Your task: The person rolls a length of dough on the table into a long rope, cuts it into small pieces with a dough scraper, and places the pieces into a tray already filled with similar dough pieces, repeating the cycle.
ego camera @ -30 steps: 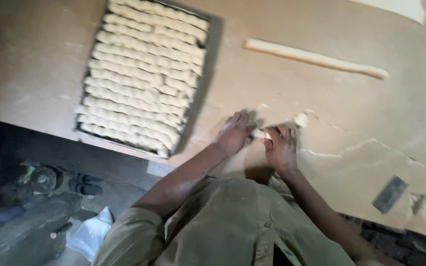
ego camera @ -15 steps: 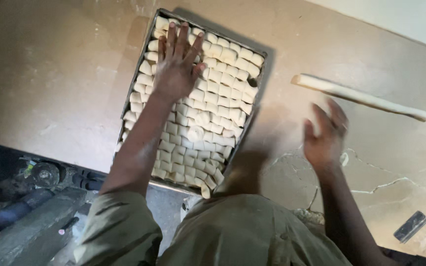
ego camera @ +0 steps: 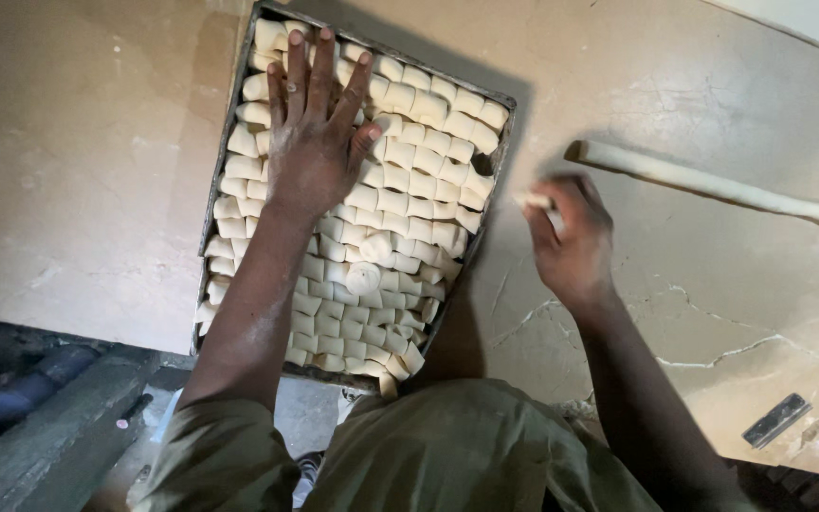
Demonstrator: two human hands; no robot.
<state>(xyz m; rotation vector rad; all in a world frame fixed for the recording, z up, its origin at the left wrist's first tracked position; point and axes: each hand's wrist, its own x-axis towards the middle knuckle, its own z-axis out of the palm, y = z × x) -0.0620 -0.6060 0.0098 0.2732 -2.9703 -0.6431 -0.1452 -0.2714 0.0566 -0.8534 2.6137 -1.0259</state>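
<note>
A dark metal tray (ego camera: 506, 128) packed with rows of small cut dough pieces (ego camera: 400, 204) lies on the floured table and overhangs its near edge. My left hand (ego camera: 313, 133) rests flat, fingers spread, on the pieces near the tray's far left. My right hand (ego camera: 566, 237) hovers just right of the tray, curled around a small pale piece of dough (ego camera: 535, 201). A long rolled dough rope (ego camera: 713, 182) lies on the table beyond my right hand.
The brown table top (ego camera: 87, 171) is dusted with flour, with cracked smears at right. A dark flat scraper (ego camera: 775, 420) lies at the near right edge. Below the table edge at left are the floor and a dark cylindrical object (ego camera: 35, 389).
My left hand has gone from the near table to the tray's far part and settled flat there. My right hand has moved toward the tray with a dough piece. The view has shifted closer.
</note>
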